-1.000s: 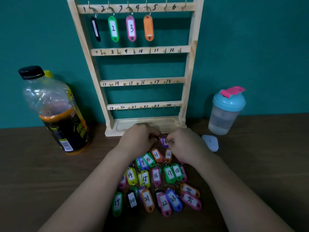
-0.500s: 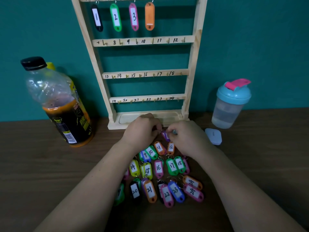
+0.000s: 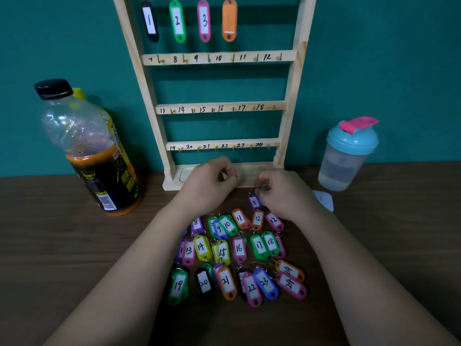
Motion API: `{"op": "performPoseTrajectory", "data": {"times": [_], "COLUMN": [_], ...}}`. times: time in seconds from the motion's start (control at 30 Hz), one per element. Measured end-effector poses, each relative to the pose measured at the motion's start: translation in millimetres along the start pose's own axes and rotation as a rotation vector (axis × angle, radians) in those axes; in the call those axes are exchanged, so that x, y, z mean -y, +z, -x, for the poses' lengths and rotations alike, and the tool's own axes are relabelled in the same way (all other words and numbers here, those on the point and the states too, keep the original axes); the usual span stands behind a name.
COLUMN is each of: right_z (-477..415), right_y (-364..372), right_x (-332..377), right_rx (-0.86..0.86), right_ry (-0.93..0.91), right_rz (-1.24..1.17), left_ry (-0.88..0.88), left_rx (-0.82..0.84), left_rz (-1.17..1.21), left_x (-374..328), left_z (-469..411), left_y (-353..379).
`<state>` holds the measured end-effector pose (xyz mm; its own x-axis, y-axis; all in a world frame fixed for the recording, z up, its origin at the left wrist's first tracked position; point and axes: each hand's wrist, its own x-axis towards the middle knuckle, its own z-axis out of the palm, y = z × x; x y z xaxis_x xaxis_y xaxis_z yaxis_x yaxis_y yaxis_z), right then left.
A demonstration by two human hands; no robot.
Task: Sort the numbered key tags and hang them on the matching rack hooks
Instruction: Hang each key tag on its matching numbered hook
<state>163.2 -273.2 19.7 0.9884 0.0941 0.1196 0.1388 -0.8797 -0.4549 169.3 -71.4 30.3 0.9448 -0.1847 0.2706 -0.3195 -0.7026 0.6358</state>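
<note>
While both forearms reach in from the bottom edge and converge toward the foot of the rack, we see the two hands held slightly apart just in front of its base. The left hand (image 3: 208, 187) lies knuckles up with a straight wrist. Its fingers (image 3: 225, 168) are curled in toward the palm, thumb and forefinger close together, and we cannot tell whether anything sits between them. The right hand (image 3: 284, 193) is turned inward, back uppermost. Its fingers (image 3: 268, 182) pinch the metal ring of the purple plastic key tag marked 5 (image 3: 254, 202), which sits just beneath the fingertips; we cannot tell whether it touches the counter.

Between the forearms, the loose coloured plastic key tags (image 3: 239, 248) lie in rough rows on the dark wooden counter (image 3: 74, 258). We read numbers from 8 to 24, and some tags overlap. The pale wooden hook rack (image 3: 290, 96) stands upright against the teal wall (image 3: 386, 58). From its top rail hang the black tag marked 1 (image 3: 149, 21), the green tag marked 2 (image 3: 177, 21), the pink tag marked 3 (image 3: 204, 21) and an orange tag showing no number (image 3: 229, 20). To the left of the rack stands a clear plastic bottle with a black cap (image 3: 92, 151), partly filled with dark liquid. To its right stands a translucent shaker cup with a blue lid (image 3: 349, 156).
</note>
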Motion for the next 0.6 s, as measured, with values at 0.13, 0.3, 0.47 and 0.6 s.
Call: {"op": "performPoseTrajectory", "data": {"times": [0.13,0.3,0.47,0.6], "right_z": [-1,0,-5,-8], "right_y": [1,5,18,26], "right_x": [2,9,7,5], "right_rx": [0.029,0.056,0.009,-0.013], "right_ry": [0.032,0.006,-0.022,-0.022], "right_rz": [0.035,0.095,0.074,0.051], "left_ry": [-0.097,-0.151,-0.168,-0.148], "left_rx": [0.032,0.03,0.035,0.004], "left_rz": [0.314,0.625,0.627,0.6], "left_x": [-2,-10,-8,-7], "left_z": [4,8,10,9], "left_y": [-6,-8,-7,-9]}}
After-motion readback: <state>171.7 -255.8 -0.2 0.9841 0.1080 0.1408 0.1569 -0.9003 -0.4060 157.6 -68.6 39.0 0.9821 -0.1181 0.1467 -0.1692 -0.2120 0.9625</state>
